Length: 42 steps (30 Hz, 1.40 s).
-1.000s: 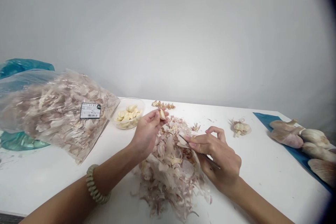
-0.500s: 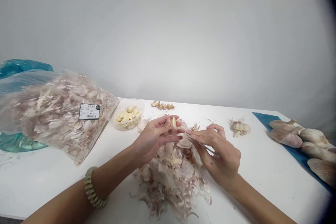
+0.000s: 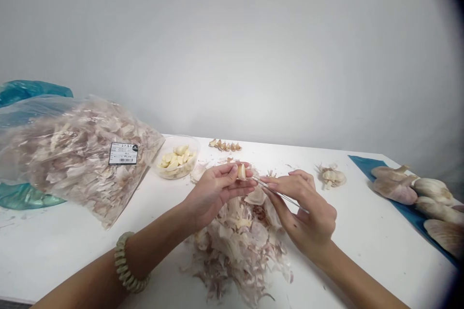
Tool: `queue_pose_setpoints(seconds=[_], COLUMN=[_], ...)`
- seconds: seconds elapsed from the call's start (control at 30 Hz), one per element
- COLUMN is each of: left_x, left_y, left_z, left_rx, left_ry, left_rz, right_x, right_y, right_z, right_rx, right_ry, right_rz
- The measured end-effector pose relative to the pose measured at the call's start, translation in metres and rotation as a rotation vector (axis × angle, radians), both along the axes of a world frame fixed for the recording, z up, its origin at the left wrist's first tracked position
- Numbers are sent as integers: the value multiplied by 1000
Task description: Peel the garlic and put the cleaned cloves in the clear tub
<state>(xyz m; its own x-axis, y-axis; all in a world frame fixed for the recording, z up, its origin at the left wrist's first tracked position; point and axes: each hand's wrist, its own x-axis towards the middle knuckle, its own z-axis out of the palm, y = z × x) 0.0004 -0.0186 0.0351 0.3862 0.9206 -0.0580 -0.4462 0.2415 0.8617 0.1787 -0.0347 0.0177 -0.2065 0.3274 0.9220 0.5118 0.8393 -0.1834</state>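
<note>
While the left hand (image 3: 210,194) pinches a garlic clove (image 3: 242,172) above heaped skins (image 3: 241,251), I see on my feed the right hand (image 3: 310,212) closed around a slim metal tool (image 3: 284,196) (tip near the clove).

- A clear plastic bag (image 3: 83,149), glossy and creased, bears a smooth printed label (image 3: 123,153).
- Garlic skins (image 3: 239,239) look papery, crinkled and matt.
- A slim tool (image 3: 284,197) shows a faint metallic sheen.
- Peeled cloves (image 3: 177,159) look smooth inside a transparent plastic bowl (image 3: 197,149).
- The white tabletop (image 3: 355,241) appears smooth, the grey wall (image 3: 232,48) matt.
</note>
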Motion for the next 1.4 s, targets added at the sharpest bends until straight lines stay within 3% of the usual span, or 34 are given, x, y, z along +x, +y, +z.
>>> queue_pose_setpoints(seconds=[0.33,0.7,1.4], left_x=[-2,1,1], left_y=[0,-1,-3], left_z=[0,-3,-1], left_rx=[24,79,78], left_ry=[71,144,135], left_rz=[38,53,36], right_x=[-1,-3,-4], right_y=[2,-2,-4], right_z=[-1,2,3], right_rx=[-37,-342,-473], right_ry=[102,357,448], right_rz=[28,148,183])
